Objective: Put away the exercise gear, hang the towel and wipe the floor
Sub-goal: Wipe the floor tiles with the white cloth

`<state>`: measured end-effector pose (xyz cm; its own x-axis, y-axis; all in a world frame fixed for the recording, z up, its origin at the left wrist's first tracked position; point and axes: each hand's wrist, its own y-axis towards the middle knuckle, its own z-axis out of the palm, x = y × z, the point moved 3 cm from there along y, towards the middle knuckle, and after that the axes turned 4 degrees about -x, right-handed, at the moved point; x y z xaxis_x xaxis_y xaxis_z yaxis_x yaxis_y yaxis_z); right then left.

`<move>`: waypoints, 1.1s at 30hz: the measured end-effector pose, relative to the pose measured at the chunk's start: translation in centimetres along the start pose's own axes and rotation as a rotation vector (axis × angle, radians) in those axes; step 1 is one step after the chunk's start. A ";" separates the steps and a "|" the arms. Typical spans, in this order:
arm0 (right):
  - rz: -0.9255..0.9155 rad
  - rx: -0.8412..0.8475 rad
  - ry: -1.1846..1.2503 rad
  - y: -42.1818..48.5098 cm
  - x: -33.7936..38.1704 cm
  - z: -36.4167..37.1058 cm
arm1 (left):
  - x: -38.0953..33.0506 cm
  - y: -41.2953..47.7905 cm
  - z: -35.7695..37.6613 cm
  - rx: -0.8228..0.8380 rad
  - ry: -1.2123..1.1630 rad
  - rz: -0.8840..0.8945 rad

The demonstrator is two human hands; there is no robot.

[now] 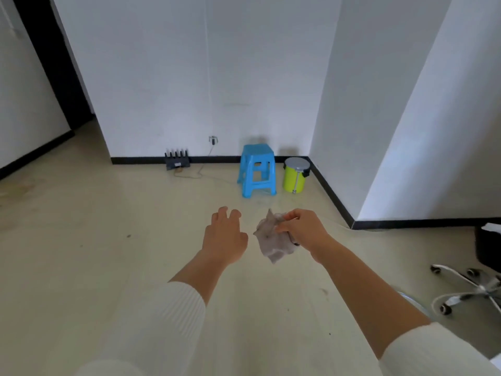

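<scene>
My right hand (302, 230) pinches a crumpled grey cloth (272, 240) that hangs from its fingers above the pale floor (108, 253). A little to the left of the cloth, my left hand (226, 234) is held out with loosely spread fingers and holds nothing. Both arms wear white ribbed sleeves. The floor shows a few small dark specks.
A blue plastic stool (257, 169) and a lime-green pedal bin (295, 175) stand by the far wall. A black router (177, 161) with a cable sits at the baseboard. An office chair base (477, 289) is at the right. A dark doorway opens at the left.
</scene>
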<state>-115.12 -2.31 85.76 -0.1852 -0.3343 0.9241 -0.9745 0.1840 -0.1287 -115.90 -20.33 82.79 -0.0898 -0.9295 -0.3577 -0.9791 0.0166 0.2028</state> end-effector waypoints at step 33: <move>0.039 -0.063 -0.146 101.1 13.1 0.2 | -2.0 98.0 23.4 0.108 -0.053 -0.006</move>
<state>-216.12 11.73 84.79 -0.2437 -0.4556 0.8562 -0.9571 0.2556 -0.1364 -215.98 -8.22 82.10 -0.0907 -0.9091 -0.4067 -0.9934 0.0535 0.1018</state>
